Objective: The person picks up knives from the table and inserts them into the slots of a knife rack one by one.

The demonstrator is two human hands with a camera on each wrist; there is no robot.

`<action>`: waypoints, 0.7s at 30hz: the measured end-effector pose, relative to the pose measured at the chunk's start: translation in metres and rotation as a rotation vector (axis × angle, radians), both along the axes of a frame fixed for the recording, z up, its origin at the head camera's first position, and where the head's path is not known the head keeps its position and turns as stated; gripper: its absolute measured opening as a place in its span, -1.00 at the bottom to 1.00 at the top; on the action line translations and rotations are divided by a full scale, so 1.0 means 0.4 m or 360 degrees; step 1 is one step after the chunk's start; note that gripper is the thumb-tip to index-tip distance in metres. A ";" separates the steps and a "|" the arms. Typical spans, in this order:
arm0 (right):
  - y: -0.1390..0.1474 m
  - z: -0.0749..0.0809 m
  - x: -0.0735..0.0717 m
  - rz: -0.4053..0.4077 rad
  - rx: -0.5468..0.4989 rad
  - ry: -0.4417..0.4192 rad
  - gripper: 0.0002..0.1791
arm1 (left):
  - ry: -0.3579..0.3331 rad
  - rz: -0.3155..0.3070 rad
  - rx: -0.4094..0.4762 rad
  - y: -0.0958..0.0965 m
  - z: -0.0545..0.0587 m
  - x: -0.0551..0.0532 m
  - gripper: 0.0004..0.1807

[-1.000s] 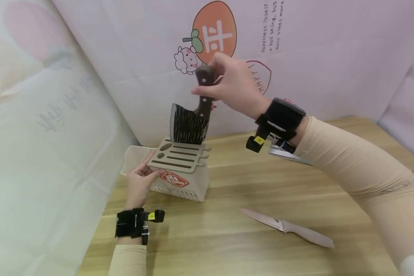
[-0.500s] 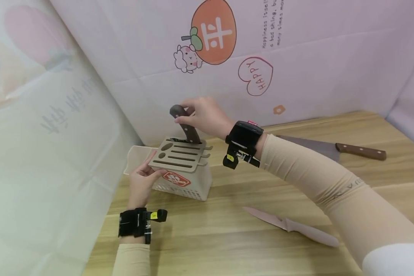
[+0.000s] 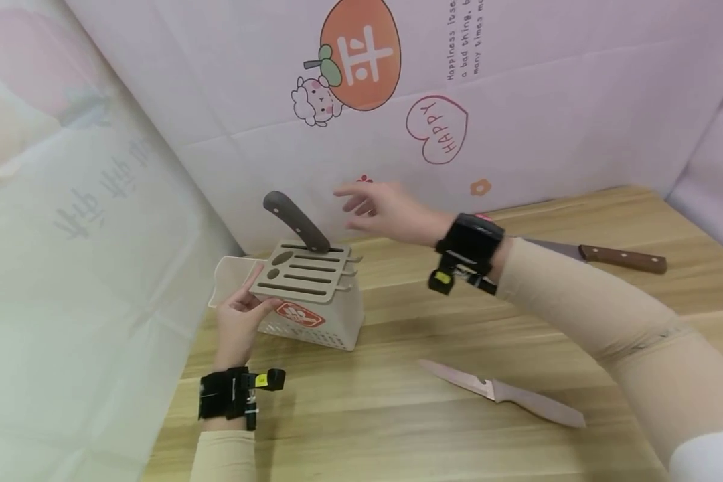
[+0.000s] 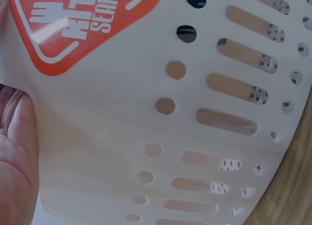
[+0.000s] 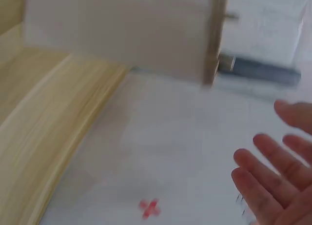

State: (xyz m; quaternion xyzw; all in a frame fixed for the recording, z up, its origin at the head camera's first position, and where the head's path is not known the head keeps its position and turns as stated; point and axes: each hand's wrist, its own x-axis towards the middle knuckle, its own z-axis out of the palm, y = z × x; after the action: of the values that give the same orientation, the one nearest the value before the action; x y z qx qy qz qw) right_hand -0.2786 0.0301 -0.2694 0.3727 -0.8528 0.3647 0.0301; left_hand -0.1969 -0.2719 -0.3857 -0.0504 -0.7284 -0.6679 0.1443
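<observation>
A beige knife holder (image 3: 337, 321) with a slotted top stands on the wooden table at the left. The dark handle of a cleaver (image 3: 298, 221) leans out of its rear slot, and the blade is down inside, mostly hidden. My left hand (image 3: 238, 320) grips the holder's left corner, thumb on the front by the red label; the left wrist view shows the holder's perforated wall (image 4: 107, 117) close up. To the right of the handle, apart from it, my right hand (image 3: 394, 213) hangs in the air with loose fingers, holding nothing. The right wrist view shows those fingers (image 5: 273, 181) spread.
A pink knife (image 3: 506, 393) lies at the table's front middle. Farther back on the right lies a cleaver with a brown wooden handle (image 3: 626, 258), its blade partly behind my right arm. A printed cloth (image 3: 247, 87) hangs behind the table.
The black cleaver went down into the holder's rear slot, and its handle now tilts left. My right hand let go of it and drew back to the right. My left hand stays on the holder.
</observation>
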 end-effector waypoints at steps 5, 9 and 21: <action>0.181 -0.054 -0.014 -0.0011 0.0250 0.0181 -0.53 | 0.0009 -0.0028 0.0033 0.008 -0.004 0.003 -0.29; 0.306 -0.126 -0.005 -0.0027 0.0505 0.0340 -0.50 | -0.0002 -0.0006 0.0036 0.007 -0.001 0.011 -0.29; 0.667 -0.370 0.033 -0.0146 0.0757 0.0439 -0.36 | -0.0009 0.0041 -0.0029 0.013 0.002 0.013 -0.29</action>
State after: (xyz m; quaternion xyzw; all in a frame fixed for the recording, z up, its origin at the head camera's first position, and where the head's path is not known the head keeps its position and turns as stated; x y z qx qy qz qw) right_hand -0.2653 0.2969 -0.4173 0.3764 -0.9182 0.0983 0.0742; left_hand -0.1916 -0.2667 -0.3850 -0.0404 -0.7353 -0.6596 0.1504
